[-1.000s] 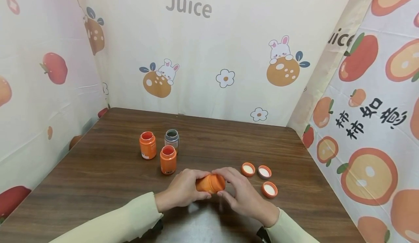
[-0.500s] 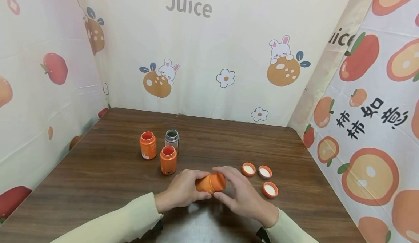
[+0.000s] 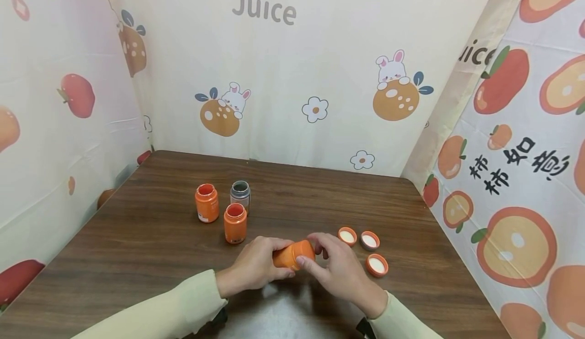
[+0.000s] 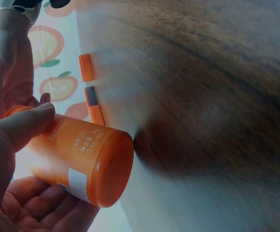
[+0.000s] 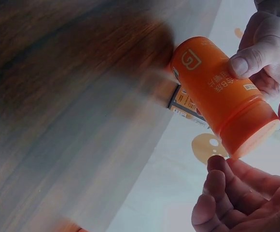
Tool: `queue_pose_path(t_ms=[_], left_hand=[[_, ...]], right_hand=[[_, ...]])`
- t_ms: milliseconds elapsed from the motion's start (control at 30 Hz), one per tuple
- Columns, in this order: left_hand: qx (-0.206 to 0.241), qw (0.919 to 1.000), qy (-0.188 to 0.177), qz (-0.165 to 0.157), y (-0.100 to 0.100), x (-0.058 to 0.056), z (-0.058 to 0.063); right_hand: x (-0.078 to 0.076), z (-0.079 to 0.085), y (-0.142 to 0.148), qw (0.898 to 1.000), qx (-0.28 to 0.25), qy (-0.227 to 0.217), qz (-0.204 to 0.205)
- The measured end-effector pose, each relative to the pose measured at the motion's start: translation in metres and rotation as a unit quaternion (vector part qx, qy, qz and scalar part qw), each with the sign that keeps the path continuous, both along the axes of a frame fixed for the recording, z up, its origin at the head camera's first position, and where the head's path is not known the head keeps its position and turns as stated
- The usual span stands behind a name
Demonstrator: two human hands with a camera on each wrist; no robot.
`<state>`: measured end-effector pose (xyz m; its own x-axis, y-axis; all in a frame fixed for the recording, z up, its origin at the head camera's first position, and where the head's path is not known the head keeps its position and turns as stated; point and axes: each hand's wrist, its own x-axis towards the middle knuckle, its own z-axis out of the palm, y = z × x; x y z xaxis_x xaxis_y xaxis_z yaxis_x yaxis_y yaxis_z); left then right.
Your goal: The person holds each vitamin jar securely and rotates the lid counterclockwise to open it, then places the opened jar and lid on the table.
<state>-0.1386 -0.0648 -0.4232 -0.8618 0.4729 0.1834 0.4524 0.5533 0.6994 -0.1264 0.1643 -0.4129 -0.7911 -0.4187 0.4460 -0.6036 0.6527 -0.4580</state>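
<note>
Tilted on its side above the table, an orange plastic bottle (image 3: 284,259) has its matching orange cap (image 3: 305,250) on, pointing right. My left hand (image 3: 256,265) grips the bottle body, thumb across the label in the left wrist view. The bottle's base (image 4: 117,169) faces the camera there. At the other end, my right hand (image 3: 340,270) pinches the cap's edge between thumb and fingers. In the right wrist view the cap (image 5: 250,128) sits against the bottle neck, with the fingertips at its rim. The inside of the bottle is hidden.
Uncapped bottles stand upright at the left: an orange one (image 3: 207,207), another orange one (image 3: 235,230) and a grey one (image 3: 239,193) partly behind it. Three loose caps lie inner side up at the right: one (image 3: 347,236), a second (image 3: 369,240) and a third (image 3: 377,264).
My right fingers have shifted round the cap: they loosened, then the thumb came up onto its near side while the fingers curled behind. The left hand and bottle stay in place.
</note>
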Motion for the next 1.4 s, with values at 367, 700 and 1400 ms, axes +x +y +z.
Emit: queue_pose_path(t_ms=[367, 700, 1400], left_hand=[[-0.002, 1.0000, 0.000, -0.003, -0.0001, 0.0003, 0.0010], [-0.001, 1.0000, 0.000, -0.004, -0.0006, -0.0001, 0.0008], [0.002, 1.0000, -0.004, -0.005, -0.0006, -0.0001, -0.0002]], right_hand=[[-0.0001, -0.0004, 0.0005, 1.000, -0.013, -0.010, 0.019], [0.0016, 0.0007, 0.0025, 0.999, -0.011, -0.004, 0.040], [0.0007, 0.0039, 0.0053, 0.994, -0.002, 0.034, 0.104]])
